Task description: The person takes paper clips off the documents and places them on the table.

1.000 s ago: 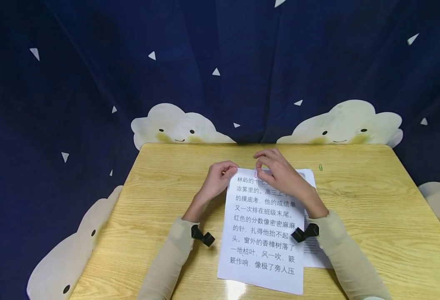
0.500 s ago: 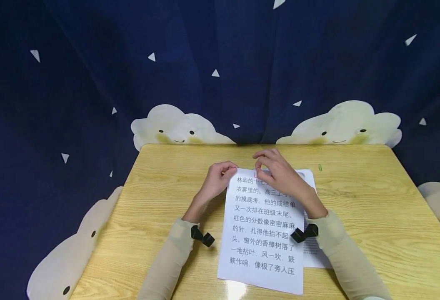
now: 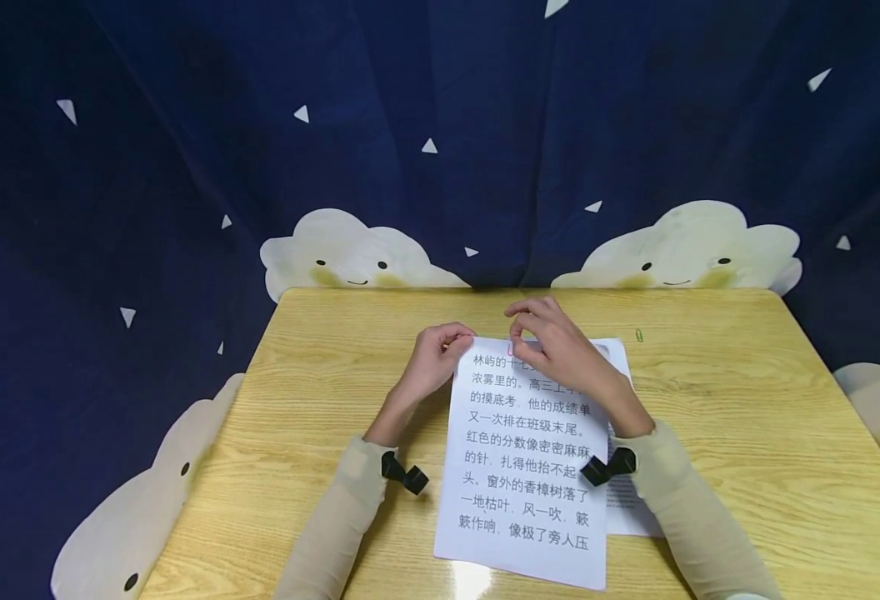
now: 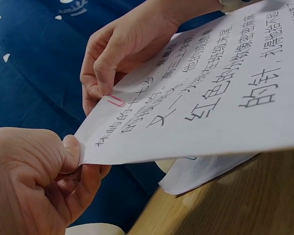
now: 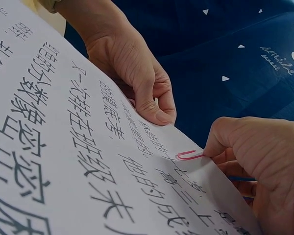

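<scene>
A sheet of paper (image 3: 522, 467) with large printed characters is raised off the table at its top edge. My left hand (image 3: 437, 360) pinches its top-left corner, thumb on the printed face, as the left wrist view shows. Along the top edge, a pink paper clip (image 5: 188, 155) sits with its loop over the printed side. The thumb and forefinger of my right hand (image 3: 556, 346) pinch the outer end of that clip right at the edge. In the left wrist view the clip (image 4: 116, 101) lies just below those fingertips.
A second printed sheet (image 3: 623, 508) lies on the wooden table (image 3: 747, 450), partly under the raised one. Farther right is a green paper clip (image 3: 639, 335). A dark blue curtain (image 3: 440, 100) with clouds and triangles hangs behind the table.
</scene>
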Motion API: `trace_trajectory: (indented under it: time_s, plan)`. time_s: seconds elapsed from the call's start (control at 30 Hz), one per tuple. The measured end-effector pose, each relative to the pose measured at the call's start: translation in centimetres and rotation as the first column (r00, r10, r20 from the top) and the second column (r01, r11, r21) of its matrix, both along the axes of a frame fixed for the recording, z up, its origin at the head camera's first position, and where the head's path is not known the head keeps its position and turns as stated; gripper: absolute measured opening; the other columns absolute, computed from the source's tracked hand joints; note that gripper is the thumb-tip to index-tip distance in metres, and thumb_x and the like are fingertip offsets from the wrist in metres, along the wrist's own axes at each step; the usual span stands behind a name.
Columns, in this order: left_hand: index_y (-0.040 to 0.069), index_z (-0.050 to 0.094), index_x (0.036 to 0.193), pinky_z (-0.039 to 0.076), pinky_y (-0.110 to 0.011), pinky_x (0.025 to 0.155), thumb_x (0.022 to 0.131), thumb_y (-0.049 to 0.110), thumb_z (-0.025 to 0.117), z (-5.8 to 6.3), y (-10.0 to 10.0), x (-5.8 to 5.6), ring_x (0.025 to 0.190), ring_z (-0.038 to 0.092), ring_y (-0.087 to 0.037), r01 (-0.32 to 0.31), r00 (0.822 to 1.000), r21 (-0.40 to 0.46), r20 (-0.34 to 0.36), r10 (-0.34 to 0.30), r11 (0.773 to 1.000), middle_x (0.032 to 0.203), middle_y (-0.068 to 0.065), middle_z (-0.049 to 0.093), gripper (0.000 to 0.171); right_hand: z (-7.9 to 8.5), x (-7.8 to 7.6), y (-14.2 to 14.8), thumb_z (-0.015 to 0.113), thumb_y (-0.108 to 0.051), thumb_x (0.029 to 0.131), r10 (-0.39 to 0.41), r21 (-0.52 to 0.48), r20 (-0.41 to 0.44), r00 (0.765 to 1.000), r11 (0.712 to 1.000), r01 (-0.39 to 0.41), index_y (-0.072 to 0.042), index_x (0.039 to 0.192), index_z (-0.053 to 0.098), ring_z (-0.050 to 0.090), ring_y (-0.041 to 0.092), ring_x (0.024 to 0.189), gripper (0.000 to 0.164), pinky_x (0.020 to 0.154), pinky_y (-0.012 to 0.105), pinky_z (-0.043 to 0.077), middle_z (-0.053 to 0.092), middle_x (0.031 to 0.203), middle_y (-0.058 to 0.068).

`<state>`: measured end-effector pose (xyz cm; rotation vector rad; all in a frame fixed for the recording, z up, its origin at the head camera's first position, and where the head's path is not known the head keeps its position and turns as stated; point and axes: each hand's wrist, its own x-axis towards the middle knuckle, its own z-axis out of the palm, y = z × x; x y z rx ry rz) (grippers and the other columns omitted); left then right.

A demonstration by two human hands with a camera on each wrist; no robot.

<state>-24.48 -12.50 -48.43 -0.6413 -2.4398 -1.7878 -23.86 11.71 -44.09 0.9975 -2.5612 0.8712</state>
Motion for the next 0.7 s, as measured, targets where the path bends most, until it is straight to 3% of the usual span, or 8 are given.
trace_trajectory:
  time_s: [0.23, 0.7]
  plan:
    - [-0.001, 0.075, 0.1, 0.044, -0.025, 0.044, 0.105, 0.004, 0.061, 0.06, 0.0, 0.09, 0.057, 0.061, -0.013, 0.001, 1.0, 0.01, 0.013, -0.002, 1.0, 0.083, -0.012, 0.072, 0.016, 0.03, 0.02, 0.05, 0.062, -0.01, 0.093, -0.009, 0.005, -0.001, 1.0, 1.0, 0.009, -0.014, 0.091, 0.066, 0.05, 0.029, 0.122, 0.006, 0.104, 0.049, 0.042, 0.064, 0.133, 0.011]
    - [0.0, 0.075, 0.1, 0.045, -0.023, 0.048, 0.104, 0.004, 0.062, 0.02, 0.01, 0.03, 0.06, 0.061, -0.012, -0.003, 1.0, 0.015, 0.008, 0.003, 1.0, 0.083, -0.012, 0.072, 0.015, -0.1, -0.11, 0.07, 0.062, -0.01, 0.093, -0.013, 0.01, 0.004, 1.0, 1.0, 0.013, -0.014, 0.091, 0.066, 0.051, 0.028, 0.122, 0.006, 0.104, 0.049, 0.044, 0.064, 0.133, 0.01]
